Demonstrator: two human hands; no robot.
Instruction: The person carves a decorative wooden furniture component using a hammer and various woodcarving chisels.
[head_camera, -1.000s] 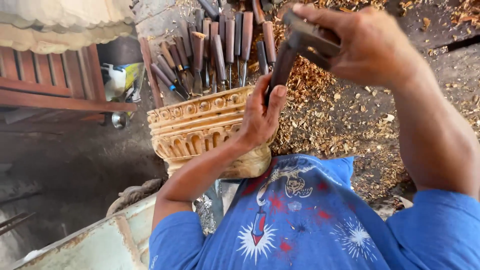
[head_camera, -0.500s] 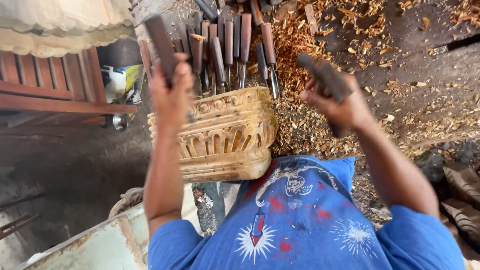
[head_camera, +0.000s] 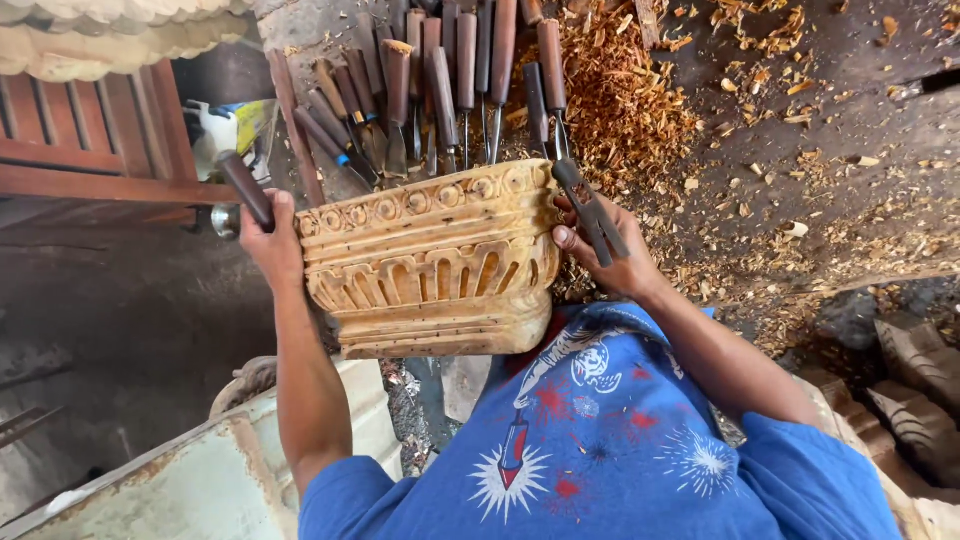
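Note:
A carved pale wooden block (head_camera: 430, 265) with scroll and arch ornament rests in front of my blue-shirted torso. My left hand (head_camera: 272, 240) presses against its left end while gripping a dark-handled chisel (head_camera: 243, 190) that points up and left. My right hand (head_camera: 605, 255) lies against the block's right end and holds a dark mallet-like tool (head_camera: 590, 210) across its fingers. Both hands bracket the block.
A row of several wooden-handled chisels (head_camera: 440, 90) lies just beyond the block. Wood shavings (head_camera: 620, 100) cover the dark ground to the right. Red-brown slatted wooden furniture (head_camera: 90, 150) stands at left, carved dark pieces (head_camera: 915, 380) at right, a worn pale metal edge (head_camera: 180, 480) at lower left.
My right hand came down from high above with its tool to the block's right end. My left hand lifted off the block with the chisel, then settled at the left end.

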